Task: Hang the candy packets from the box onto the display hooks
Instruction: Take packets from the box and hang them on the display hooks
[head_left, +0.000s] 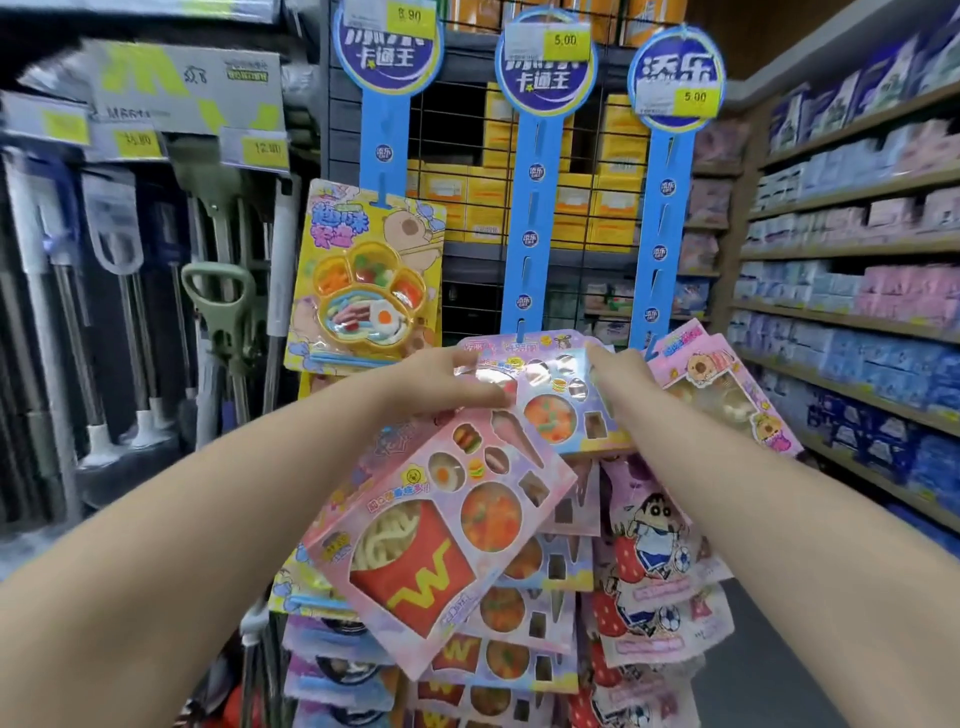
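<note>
Centrally, three blue hanging strips (534, 218) carry candy packets. Left hand (447, 382) — fingers closed — grips a tilted pink fries-print packet (441, 525) at its 12 o'clock edge. Right hand (618, 379) pinches a smaller pastel packet (556, 400) at its 2 o'clock corner — just below the middle strip's lower end.
</note>
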